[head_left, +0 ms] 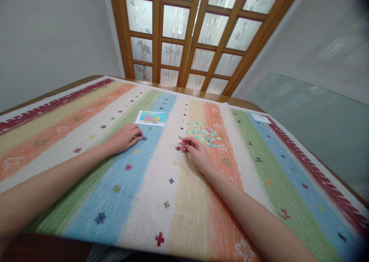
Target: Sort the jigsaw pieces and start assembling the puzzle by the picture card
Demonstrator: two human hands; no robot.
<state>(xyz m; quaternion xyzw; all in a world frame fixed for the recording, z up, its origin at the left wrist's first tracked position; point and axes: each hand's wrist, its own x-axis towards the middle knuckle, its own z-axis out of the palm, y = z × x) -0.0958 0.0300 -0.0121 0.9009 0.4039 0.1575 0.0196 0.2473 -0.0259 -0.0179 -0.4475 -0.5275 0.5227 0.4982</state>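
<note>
My left hand rests on a blue stripe of the cloth, just below a small picture card with two cartoon figures on a turquoise ground. Its fingers curl down with thumb and forefinger close together; what they hold, if anything, is hidden. To the right, my right hand lies with loosely bent fingers pointing left and the thumb a little apart; I see nothing held in it. Just beyond it are scattered jigsaw puzzle pieces, mostly turquoise, a few with other colours.
A striped tablecloth with small printed motifs covers the table. A white paper slip lies at the far right. Beyond the table stand wooden doors with glass panes. A pale green glass panel is at the right.
</note>
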